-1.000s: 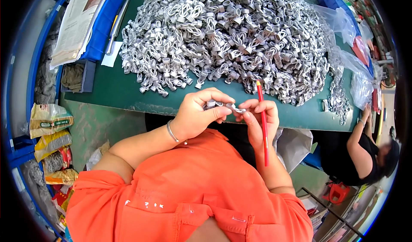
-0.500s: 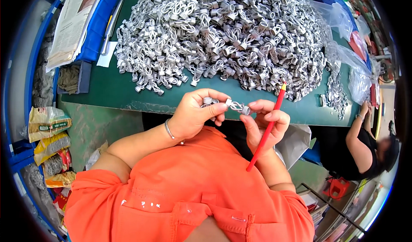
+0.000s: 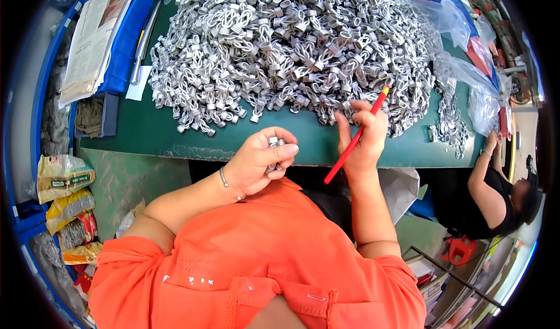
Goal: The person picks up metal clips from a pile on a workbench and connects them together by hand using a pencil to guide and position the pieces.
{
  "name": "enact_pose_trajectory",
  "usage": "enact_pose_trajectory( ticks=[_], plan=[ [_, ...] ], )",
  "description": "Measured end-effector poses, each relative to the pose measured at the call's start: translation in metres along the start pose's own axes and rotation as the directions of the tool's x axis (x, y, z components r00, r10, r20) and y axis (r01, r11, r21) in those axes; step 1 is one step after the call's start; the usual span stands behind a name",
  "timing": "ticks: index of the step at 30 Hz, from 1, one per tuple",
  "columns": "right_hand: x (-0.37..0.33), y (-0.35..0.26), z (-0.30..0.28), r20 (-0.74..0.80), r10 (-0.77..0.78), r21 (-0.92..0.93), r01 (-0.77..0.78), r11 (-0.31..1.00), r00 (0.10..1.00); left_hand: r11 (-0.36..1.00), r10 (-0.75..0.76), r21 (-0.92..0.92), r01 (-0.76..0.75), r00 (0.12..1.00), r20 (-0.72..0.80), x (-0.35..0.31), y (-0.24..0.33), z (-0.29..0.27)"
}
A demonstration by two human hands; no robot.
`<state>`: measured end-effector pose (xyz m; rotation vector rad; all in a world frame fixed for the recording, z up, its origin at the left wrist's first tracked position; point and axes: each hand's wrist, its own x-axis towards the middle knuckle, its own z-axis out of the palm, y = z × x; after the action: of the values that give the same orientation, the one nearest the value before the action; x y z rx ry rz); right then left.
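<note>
My left hand (image 3: 252,164) is curled in front of my body at the table's near edge. It is closed around a few small silvery metal links (image 3: 275,143) with ribbed ends; the fingers partly cover them. To its right, my right hand (image 3: 367,145) is raised at the near edge of a big heap of the same metal links (image 3: 303,43). A red pencil (image 3: 337,166) with a yellow tip lies slanted across that hand, held among the fingers. Its thumb and forefinger are apart, and no link shows between them.
The heap covers much of the green table (image 3: 140,136). At the left are a blue bin (image 3: 124,49) with newspapers (image 3: 87,43) and a grey box (image 3: 108,116). Chain pieces (image 3: 452,122) and clear plastic bags (image 3: 487,113) lie right. Another person (image 3: 484,195) works at far right.
My right hand has moved up and away from the left, toward the heap, with the pencil. The link that was between both hands no longer shows there. My left fingers have curled in.
</note>
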<state>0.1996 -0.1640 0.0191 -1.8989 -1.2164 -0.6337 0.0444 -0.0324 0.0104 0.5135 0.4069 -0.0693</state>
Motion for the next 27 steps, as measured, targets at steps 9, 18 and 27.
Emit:
enact_pose_trajectory(
  ticks=[9, 18, 27],
  plan=[
    [0.004, 0.013, 0.000, -0.055, -0.037, -0.061, 0.033, 0.998, 0.998, 0.997, 0.041, 0.070, -0.038, 0.998, -0.046, -0.001, 0.001, 0.005],
    [-0.022, 0.014, 0.001, -0.140, 0.215, 0.341, -0.157, 0.927, 0.966, 0.985, 0.014, 0.173, 0.000, 0.997, -0.081, 0.005, 0.003, 0.007],
    [-0.048, -0.023, 0.003, 0.149, 0.291, 0.779, -0.293, 0.555, 0.945, 0.960, 0.162, 0.244, -0.138, 0.983, -0.082, 0.009, -0.002, 0.005]
  ],
)
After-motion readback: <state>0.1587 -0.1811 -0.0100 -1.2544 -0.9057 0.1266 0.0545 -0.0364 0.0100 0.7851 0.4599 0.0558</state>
